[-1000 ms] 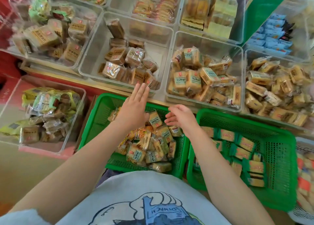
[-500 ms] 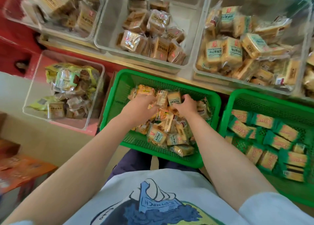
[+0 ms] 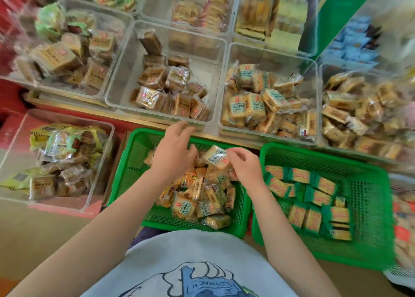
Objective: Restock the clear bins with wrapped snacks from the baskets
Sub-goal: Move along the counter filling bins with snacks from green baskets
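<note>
Lifting out of the left green basket [image 3: 134, 162], both hands have come up from the snack pile they were buried in half a second ago. The right hand [image 3: 244, 166] now pinches one wrapped snack [image 3: 216, 157] by its edge, holding it just above the pile and clear of the other packets. The left hand [image 3: 174, 147] hangs over the basket's far rim with fingers loosely curled; whether it holds anything cannot be told. Beyond that far rim sit the clear bins: the nearest bin [image 3: 119, 87] directly behind, half filled, and the matching-label bin [image 3: 313, 99] behind and to the right. The pick looks done, so carrying the snack to a bin is likely next.
</note>
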Action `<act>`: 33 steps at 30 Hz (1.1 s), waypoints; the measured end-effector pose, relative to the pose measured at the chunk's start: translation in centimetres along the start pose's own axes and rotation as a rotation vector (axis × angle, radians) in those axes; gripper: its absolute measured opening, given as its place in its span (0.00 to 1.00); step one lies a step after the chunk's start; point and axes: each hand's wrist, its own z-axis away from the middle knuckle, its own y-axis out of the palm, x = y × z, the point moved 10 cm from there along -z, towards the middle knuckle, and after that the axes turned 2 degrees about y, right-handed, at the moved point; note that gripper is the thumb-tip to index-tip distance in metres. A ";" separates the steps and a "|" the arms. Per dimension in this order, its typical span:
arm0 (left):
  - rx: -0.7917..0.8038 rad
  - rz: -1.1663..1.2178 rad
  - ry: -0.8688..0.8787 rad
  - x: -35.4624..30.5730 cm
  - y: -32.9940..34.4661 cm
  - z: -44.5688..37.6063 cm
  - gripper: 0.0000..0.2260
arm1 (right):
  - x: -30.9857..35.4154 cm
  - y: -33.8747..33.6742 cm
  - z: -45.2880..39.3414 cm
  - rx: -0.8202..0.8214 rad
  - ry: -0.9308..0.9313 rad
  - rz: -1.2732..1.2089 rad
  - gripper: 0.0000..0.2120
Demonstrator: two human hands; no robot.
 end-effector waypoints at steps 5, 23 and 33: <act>0.142 -0.221 0.059 -1.2 2.1 -1.9 0.36 | 6.6 -6.0 -1.0 -0.186 -0.106 -0.232 0.09; 0.163 -0.247 0.050 0.1 3.8 -1.5 0.38 | 3.9 -4.1 -0.5 -0.383 -0.245 0.332 0.07; 0.332 0.201 -0.193 2.7 10.4 4.2 0.21 | -9.9 2.4 -5.3 0.030 0.198 0.905 0.28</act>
